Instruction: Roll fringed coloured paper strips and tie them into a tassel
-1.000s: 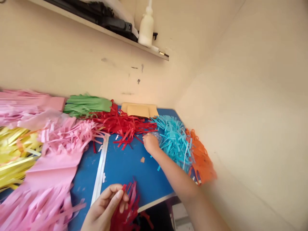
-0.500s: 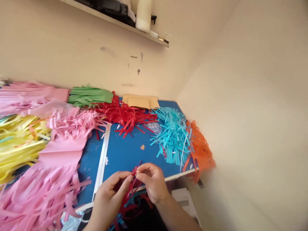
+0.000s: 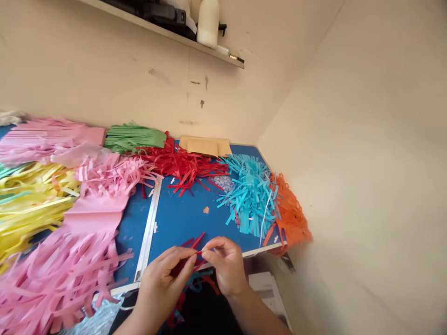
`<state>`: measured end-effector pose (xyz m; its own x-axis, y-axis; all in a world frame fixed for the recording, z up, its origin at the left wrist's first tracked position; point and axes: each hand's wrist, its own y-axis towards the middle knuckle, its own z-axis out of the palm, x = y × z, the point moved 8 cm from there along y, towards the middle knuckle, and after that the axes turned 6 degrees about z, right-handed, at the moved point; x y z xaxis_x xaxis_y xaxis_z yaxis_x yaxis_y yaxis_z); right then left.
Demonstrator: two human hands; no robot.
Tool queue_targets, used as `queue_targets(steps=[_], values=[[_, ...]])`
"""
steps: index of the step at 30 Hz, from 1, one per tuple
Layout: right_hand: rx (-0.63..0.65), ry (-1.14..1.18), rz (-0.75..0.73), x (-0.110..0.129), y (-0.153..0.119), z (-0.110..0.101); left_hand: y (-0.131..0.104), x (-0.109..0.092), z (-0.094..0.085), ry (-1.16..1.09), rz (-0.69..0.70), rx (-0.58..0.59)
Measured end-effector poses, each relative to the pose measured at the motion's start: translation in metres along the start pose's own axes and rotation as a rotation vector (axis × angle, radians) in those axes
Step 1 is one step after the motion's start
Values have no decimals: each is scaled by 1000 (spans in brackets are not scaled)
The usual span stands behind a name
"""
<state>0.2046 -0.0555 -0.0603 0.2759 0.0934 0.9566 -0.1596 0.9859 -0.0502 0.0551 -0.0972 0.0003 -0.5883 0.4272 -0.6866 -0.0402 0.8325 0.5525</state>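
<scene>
Evidently, in the head view, work on a thin dark-red strip of paper (image 3: pixel 199 252) is only partway through. It is held above the near edge of a blue tabletop (image 3: pixel 185 209), gripped between the thumb and forefinger of the left hand (image 3: pixel 165 277), whose other fingers are loosely curled. The right hand (image 3: pixel 226 267) is brought up to the strip's end with thumb and forefinger nearly meeting; whether anything small is pinched there cannot be told. Cutting into fringe appears to be done on the tangled bright-red paper bundle (image 3: pixel 181 170), the sky-blue paper fringe (image 3: pixel 249 195) and the orange paper fringe (image 3: pixel 291 214) beyond the hands. The handling of the held strip is judged unfinished, since it has not been released. A heap of small pale-blue pieces (image 3: pixel 222 183) lies beside the sky-blue fringe, too small to be identified. The strips below the fingers are partly hidden by the left hand, and the pink paper fringe (image 3: pixel 96 216) and yellow paper fringe (image 3: pixel 31 209) are cut off at the left edge.
</scene>
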Motion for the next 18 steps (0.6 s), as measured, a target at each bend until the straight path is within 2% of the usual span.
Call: queue_targets(steps=[5,13,15,18], values=[[109,-140,-32,12,0,8,-1,-12,1,58,95,27],[117,-192,-21,12,-2,5,-5,-1,-3,16,-2,66],[112,-264,-43,16,-4,5,-4,-3,-4,32,42,46],[99,-364,-153,27,-7,5,-2,-9,-3,45,124,47]])
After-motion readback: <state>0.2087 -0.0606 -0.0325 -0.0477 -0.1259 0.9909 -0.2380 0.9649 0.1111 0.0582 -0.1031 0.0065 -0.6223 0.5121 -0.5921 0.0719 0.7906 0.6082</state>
